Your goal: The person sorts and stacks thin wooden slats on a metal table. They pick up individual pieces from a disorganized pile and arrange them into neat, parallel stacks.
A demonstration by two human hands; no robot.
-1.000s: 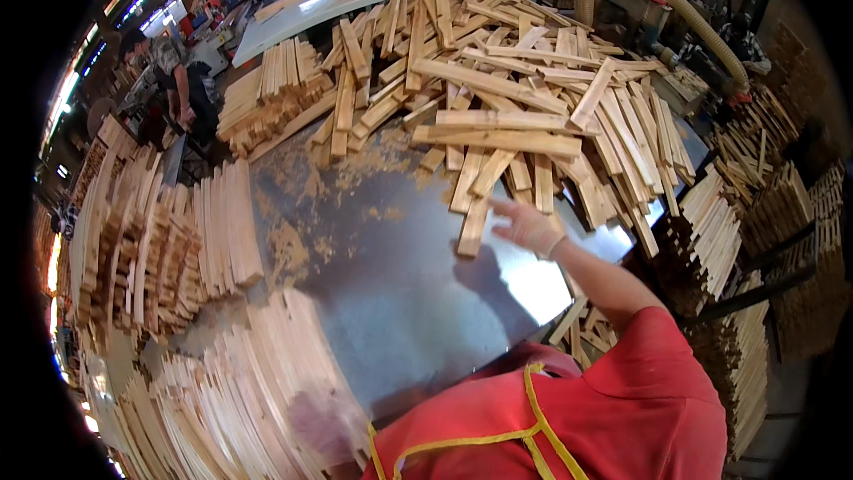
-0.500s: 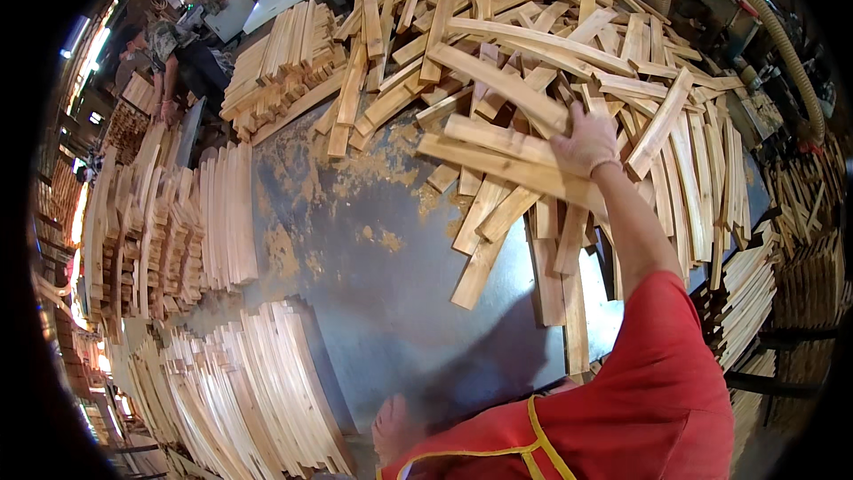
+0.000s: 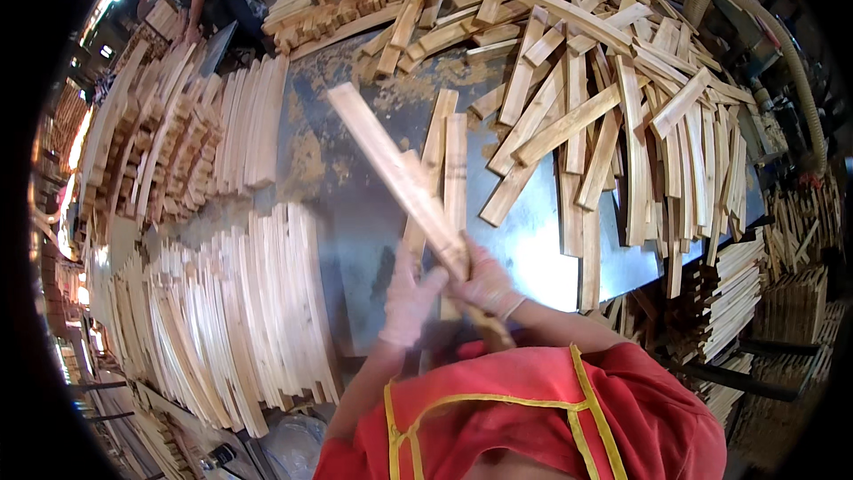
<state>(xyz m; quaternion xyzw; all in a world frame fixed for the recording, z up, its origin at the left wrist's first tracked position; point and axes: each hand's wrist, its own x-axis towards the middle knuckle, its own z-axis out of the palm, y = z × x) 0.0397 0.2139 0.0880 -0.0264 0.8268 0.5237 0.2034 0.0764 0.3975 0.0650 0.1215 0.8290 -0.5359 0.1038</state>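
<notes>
Close in front of my body I hold a small bunch of wooden slats. The longest-looking slat (image 3: 382,164) slants up to the left across the others. Behind it a second slat (image 3: 455,173) stands out nearly straight away from me, with another beside it. My left hand (image 3: 410,300), in a pale glove, is closed round the left side of the bunch, its thumb toward the middle. My right hand (image 3: 487,280), gloved too, grips the near part from the right. The lower slat ends partly hide behind my hands, and some fingers are blurred.
A grey metal table (image 3: 373,320) with sawdust lies beneath. A jumbled heap of slats (image 3: 577,107) covers its far right. Neat rows of slats (image 3: 240,302) stand at the left, with more stacks (image 3: 258,124) behind. A person (image 3: 213,0) is at far left; a hose (image 3: 791,71) hangs at right.
My right hand has come back from the heap toward my body, bringing several slats. My left hand has risen from the table's near edge and joined it on them. The view has shifted.
</notes>
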